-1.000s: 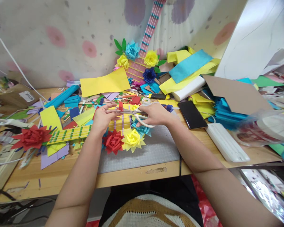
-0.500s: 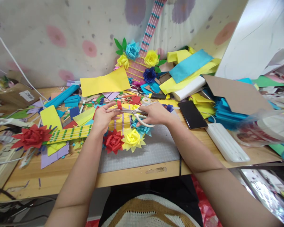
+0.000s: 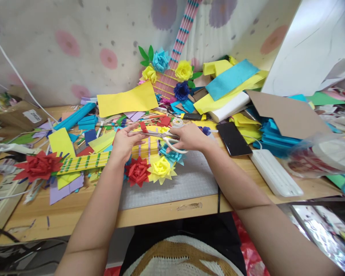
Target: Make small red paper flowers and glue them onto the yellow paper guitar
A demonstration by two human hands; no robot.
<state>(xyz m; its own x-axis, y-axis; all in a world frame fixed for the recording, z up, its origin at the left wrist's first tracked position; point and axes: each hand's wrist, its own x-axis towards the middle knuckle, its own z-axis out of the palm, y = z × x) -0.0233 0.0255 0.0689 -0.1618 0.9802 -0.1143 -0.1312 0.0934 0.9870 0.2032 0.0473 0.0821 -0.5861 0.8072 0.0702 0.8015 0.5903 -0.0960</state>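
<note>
- The wooden table (image 3: pixel 166 211) is bounded at the front by a straight edge; the torso is placed close to it.
- Behind that edge, a stretch of grey cutting mat (image 3: pixel 195 178) is left exposed between the forearms, giving some room on the near side.
- On the mat, the yellow paper guitar (image 3: pixel 145 147) is laid crosswise, its neck pointed left and striped with green bars; its body is partly hidden by the hands. Its near side is trimmed with red (image 3: pixel 138 171), yellow (image 3: pixel 161 168) and light-blue flowers (image 3: pixel 174 156).
- Above the body, white-handled scissors (image 3: pixel 162 135) are gripped by the right hand (image 3: pixel 191 137), blades directed left.
- A small red paper piece (image 3: pixel 143 127) is seen tilted against the blades, near the left hand (image 3: pixel 123 143). The left fingers are extended along the blade tips; whether the piece is pinched cannot be told.
- Room to the right is bounded by a black phone (image 3: pixel 235 140).
- At the back, a pink guitar (image 3: pixel 175 57) is stood before the patterned cloth (image 3: pixel 109 30).
</note>
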